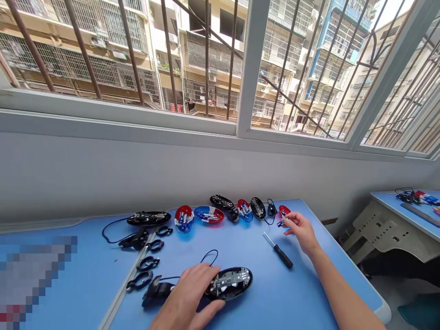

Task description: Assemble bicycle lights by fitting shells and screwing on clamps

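Person at a blue table (237,245) under a barred window (192,59). Left hand (194,291) at the near middle, curled over the left end of an opened black oval housing (230,283), thumb along its near edge, fingers on top; the housing lies flat, innards facing up, clear parts showing. Just left of it, partly behind the hand, a black bracket (156,292) with a thin cable. Right hand (300,231) out at the far right, thumb and fingertips pinched narrow on a small blue piece (280,223), exact type too small to tell, just beside a red oval shell (284,210) by the wall. Screwdriver (282,256) with a black handle lies between the hands, nearer the right one, shaft pointing far left, touched by neither. Four black ring clamps (148,263) in a line on the left, along the table seam. Far row by the wall: more black oval housings (148,218), red-and-blue oval shells (209,214) with small parts in them. Second table (381,196) off at far right.
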`<action>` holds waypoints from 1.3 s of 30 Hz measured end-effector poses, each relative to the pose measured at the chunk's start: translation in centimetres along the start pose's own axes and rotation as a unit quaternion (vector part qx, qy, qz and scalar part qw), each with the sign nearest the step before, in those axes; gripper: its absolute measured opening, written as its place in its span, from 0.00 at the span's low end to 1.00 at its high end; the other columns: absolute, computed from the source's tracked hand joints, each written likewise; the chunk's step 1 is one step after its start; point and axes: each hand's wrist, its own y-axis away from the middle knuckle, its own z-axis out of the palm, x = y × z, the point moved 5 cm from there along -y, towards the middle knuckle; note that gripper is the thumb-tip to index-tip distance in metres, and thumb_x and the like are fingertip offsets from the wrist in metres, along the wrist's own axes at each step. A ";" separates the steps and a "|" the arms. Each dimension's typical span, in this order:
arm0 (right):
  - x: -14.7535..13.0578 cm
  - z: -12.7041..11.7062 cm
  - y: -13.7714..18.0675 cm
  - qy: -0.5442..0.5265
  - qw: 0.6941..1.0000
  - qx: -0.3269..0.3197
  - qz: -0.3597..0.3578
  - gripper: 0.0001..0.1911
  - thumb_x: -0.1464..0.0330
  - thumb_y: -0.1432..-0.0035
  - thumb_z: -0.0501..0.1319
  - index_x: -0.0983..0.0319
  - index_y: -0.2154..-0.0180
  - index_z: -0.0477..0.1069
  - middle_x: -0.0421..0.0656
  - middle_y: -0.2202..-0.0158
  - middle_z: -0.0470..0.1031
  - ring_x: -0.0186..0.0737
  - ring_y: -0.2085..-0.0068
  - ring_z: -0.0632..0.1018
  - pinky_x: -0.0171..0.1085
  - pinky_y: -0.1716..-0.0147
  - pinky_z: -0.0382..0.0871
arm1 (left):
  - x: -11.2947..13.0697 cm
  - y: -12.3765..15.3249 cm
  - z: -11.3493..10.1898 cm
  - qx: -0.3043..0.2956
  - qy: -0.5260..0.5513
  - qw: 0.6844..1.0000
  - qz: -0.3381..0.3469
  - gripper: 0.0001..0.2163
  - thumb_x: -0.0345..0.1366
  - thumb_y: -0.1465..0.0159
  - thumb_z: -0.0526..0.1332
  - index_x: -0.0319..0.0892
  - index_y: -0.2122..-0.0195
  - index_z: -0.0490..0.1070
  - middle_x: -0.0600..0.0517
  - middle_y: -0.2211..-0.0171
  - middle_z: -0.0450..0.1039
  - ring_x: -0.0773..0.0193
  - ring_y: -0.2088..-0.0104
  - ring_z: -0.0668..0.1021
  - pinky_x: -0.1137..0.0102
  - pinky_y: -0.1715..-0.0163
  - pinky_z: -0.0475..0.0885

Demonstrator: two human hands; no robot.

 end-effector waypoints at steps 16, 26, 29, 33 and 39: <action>-0.4 2.5 1.6 -0.043 0.994 -0.090 0.047 0.21 0.55 0.60 0.73 0.63 0.70 0.72 0.45 0.68 0.78 0.43 0.65 0.78 0.39 0.69 0.76 | 1.2 -0.7 -0.3 -0.080 0.019 0.996 -0.030 0.14 0.33 0.44 0.64 0.46 0.56 0.71 0.47 0.58 0.75 0.49 0.55 0.74 0.60 0.54 0.69; -1.4 8.6 6.0 -0.057 0.975 -0.208 0.045 0.17 0.56 0.55 0.71 0.60 0.70 0.72 0.39 0.75 0.74 0.39 0.69 0.76 0.35 0.75 0.74 | 1.8 -1.1 -0.3 -0.098 0.044 0.994 0.006 0.16 0.31 0.44 0.62 0.45 0.53 0.69 0.48 0.59 0.75 0.51 0.58 0.74 0.59 0.56 0.67; -1.2 8.9 6.4 -0.074 0.973 -0.210 0.061 0.18 0.56 0.56 0.71 0.60 0.67 0.73 0.40 0.75 0.74 0.40 0.69 0.76 0.35 0.76 0.73 | 1.8 -1.1 -0.2 -0.105 0.040 0.994 0.002 0.17 0.30 0.45 0.62 0.45 0.53 0.70 0.47 0.59 0.75 0.50 0.57 0.73 0.58 0.55 0.67; -1.4 8.8 6.3 -0.068 0.975 -0.203 0.067 0.20 0.56 0.54 0.70 0.60 0.61 0.75 0.43 0.69 0.76 0.40 0.66 0.76 0.35 0.74 0.72 | 1.6 -1.1 0.2 -0.103 0.040 0.994 0.005 0.18 0.29 0.46 0.62 0.45 0.53 0.70 0.47 0.58 0.75 0.49 0.56 0.74 0.57 0.54 0.67; -1.6 10.3 6.9 -0.079 0.970 -0.223 0.065 0.20 0.55 0.50 0.67 0.58 0.57 0.74 0.43 0.68 0.76 0.40 0.65 0.76 0.35 0.73 0.72 | 1.6 -1.0 0.2 -0.099 0.038 0.994 0.016 0.20 0.28 0.46 0.62 0.45 0.51 0.69 0.46 0.56 0.75 0.48 0.54 0.74 0.57 0.54 0.68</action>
